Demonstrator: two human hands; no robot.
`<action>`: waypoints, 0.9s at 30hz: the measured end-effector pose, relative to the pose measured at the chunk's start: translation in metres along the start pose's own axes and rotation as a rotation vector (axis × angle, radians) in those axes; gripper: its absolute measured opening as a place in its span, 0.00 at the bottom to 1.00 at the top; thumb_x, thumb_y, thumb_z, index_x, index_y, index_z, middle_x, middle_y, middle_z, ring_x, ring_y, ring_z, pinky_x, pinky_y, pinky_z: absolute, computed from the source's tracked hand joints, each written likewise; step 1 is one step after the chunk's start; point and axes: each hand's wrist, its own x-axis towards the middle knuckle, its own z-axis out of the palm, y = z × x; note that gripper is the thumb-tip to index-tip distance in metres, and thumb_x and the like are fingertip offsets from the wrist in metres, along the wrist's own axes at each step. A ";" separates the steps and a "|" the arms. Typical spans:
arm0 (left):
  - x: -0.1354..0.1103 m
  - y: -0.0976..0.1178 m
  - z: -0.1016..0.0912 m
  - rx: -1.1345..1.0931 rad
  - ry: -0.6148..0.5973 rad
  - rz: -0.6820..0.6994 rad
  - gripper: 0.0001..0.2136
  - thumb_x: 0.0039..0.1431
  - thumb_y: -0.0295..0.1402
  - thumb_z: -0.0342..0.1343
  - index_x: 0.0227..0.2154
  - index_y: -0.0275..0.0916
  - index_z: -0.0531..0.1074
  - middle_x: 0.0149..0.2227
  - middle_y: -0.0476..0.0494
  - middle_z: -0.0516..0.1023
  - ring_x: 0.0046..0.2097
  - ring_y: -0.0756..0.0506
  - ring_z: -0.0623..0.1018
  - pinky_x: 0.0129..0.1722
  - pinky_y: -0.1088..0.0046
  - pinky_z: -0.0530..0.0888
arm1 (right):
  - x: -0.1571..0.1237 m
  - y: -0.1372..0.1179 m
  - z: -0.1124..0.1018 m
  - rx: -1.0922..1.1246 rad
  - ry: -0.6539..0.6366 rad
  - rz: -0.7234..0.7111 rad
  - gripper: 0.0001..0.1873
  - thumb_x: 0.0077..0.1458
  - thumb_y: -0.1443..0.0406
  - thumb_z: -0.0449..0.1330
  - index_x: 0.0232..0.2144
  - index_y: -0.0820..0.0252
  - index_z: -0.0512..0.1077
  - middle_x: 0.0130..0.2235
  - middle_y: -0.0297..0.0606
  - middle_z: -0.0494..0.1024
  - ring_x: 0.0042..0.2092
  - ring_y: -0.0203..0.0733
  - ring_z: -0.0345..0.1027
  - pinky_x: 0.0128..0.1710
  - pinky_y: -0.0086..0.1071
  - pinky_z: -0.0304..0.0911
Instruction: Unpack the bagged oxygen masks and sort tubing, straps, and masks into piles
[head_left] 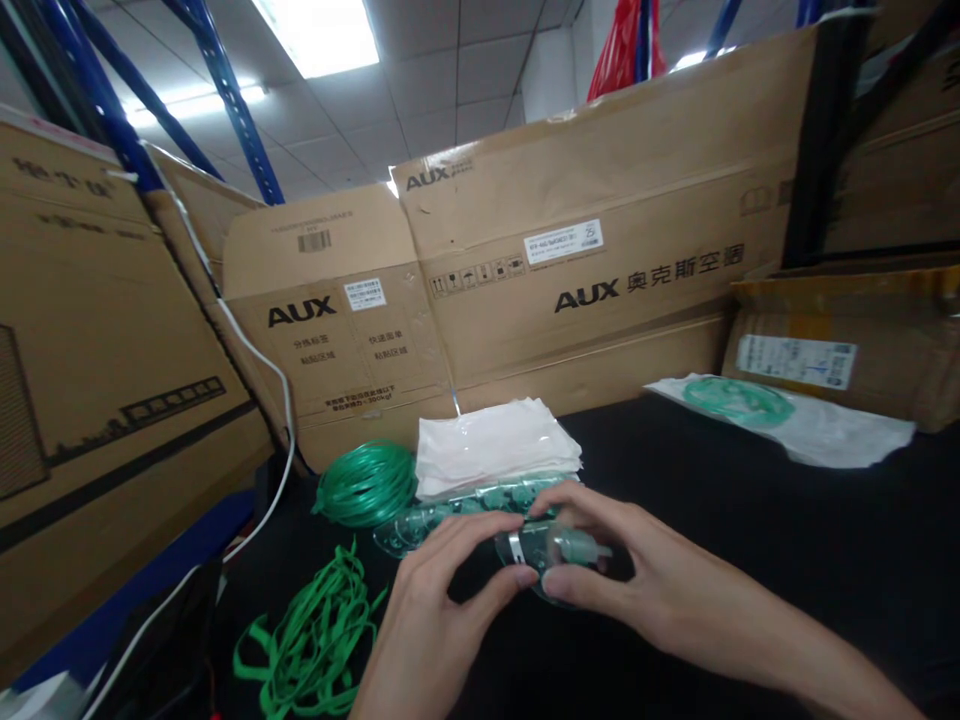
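Note:
Both my hands hold a clear greenish oxygen mask [534, 548] above the black table. My left hand [450, 590] pinches its left side between thumb and fingers, near a silvery nose strip. Around the right side, by the pale green connector [581, 547], my right hand [630, 560] curls its thumb and fingers. Just beyond the hands lies a row of stacked clear masks [465, 505], partly hidden by them. A pile of green elastic straps [315, 640] is to the left of my left hand. Behind it sits a coil of green tubing [367, 483].
A stack of white pouches [495, 445] lies behind the masks. At the right, a white bag with green tubing [787, 420] rests before a cardboard box [840, 340]. Large cardboard panels [600, 230] wall the back. A white cable [262, 360] runs down the left.

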 end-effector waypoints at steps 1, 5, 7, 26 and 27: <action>0.000 0.000 -0.001 0.002 0.000 -0.014 0.12 0.60 0.34 0.66 0.47 0.50 0.80 0.48 0.50 0.84 0.50 0.43 0.81 0.54 0.67 0.76 | -0.002 0.001 -0.001 -0.017 -0.020 0.006 0.17 0.57 0.56 0.66 0.49 0.48 0.74 0.44 0.32 0.82 0.43 0.44 0.75 0.37 0.28 0.68; -0.001 -0.002 -0.004 0.007 -0.011 -0.026 0.13 0.60 0.35 0.65 0.48 0.52 0.80 0.49 0.51 0.83 0.51 0.43 0.81 0.54 0.68 0.75 | -0.004 0.004 -0.001 -0.047 0.001 -0.006 0.19 0.58 0.60 0.65 0.52 0.47 0.73 0.44 0.32 0.81 0.41 0.42 0.73 0.34 0.28 0.66; -0.001 -0.004 -0.005 0.010 -0.020 -0.005 0.14 0.61 0.35 0.64 0.50 0.53 0.79 0.51 0.51 0.83 0.52 0.43 0.81 0.56 0.67 0.75 | -0.001 0.003 0.000 -0.043 0.024 -0.007 0.19 0.59 0.60 0.64 0.53 0.48 0.73 0.41 0.31 0.81 0.38 0.41 0.72 0.35 0.29 0.66; -0.009 -0.022 -0.042 0.238 -0.360 -0.322 0.03 0.57 0.31 0.62 0.32 0.41 0.72 0.44 0.49 0.79 0.49 0.43 0.76 0.51 0.68 0.68 | 0.009 0.014 0.001 -0.262 0.113 0.163 0.21 0.59 0.45 0.59 0.46 0.49 0.78 0.26 0.33 0.75 0.30 0.44 0.67 0.30 0.33 0.57; -0.010 -0.026 -0.041 0.254 -0.402 -0.355 0.04 0.55 0.30 0.63 0.32 0.41 0.73 0.43 0.49 0.78 0.49 0.43 0.75 0.51 0.68 0.67 | 0.010 0.015 0.001 -0.259 0.106 0.162 0.22 0.59 0.45 0.59 0.47 0.49 0.77 0.26 0.33 0.74 0.29 0.43 0.67 0.29 0.32 0.57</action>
